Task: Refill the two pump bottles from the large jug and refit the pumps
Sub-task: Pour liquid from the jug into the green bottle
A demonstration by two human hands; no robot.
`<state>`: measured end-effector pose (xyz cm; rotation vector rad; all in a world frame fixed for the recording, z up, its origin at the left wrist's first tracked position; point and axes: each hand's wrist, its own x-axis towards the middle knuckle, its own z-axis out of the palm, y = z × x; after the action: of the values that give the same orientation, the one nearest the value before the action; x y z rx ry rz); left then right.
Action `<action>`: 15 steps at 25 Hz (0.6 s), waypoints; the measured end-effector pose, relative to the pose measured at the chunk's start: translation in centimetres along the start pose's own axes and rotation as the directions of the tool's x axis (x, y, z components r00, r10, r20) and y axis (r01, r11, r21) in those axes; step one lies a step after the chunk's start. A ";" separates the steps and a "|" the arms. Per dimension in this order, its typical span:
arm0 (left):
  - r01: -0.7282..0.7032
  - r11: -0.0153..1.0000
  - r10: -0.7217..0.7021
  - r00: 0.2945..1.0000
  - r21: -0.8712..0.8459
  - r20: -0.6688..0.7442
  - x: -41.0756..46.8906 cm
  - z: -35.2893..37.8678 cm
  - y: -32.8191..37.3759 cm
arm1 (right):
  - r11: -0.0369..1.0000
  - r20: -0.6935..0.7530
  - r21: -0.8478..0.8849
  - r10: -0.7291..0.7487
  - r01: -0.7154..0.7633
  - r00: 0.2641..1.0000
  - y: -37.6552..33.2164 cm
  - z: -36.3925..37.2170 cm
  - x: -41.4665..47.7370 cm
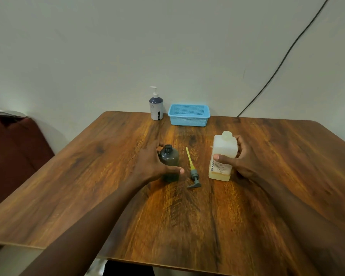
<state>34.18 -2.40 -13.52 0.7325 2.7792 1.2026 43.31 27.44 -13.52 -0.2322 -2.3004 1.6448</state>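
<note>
A dark grey bottle [170,156] stands upright on the wooden table [187,216] with its neck uncovered. My left hand [153,166] curls round its left side, thumb across the front. Its grey pump [193,176] with a yellow tube lies flat on the table just to the right. My right hand [239,158] grips the large translucent jug [223,154], which stands capped and holds a little yellowish liquid at the bottom. A white and blue pump bottle [156,106] with its pump fitted stands at the far edge.
A light blue plastic basket [189,115] sits at the back of the table beside the white bottle. A black cable [283,60] runs down the wall at the right. A dark red seat [12,148] is off the table's left edge.
</note>
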 end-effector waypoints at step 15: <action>-0.218 0.969 0.177 0.942 -0.117 -0.286 1.2 0.3 4.1 | 0.520 -0.009 -0.754 -0.620 0.402 0.785 -6.8 3.3 0.9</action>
<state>34.81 0.73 -10.65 0.9154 2.8385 1.6454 41.61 22.49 -7.96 0.0744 -2.3376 0.3173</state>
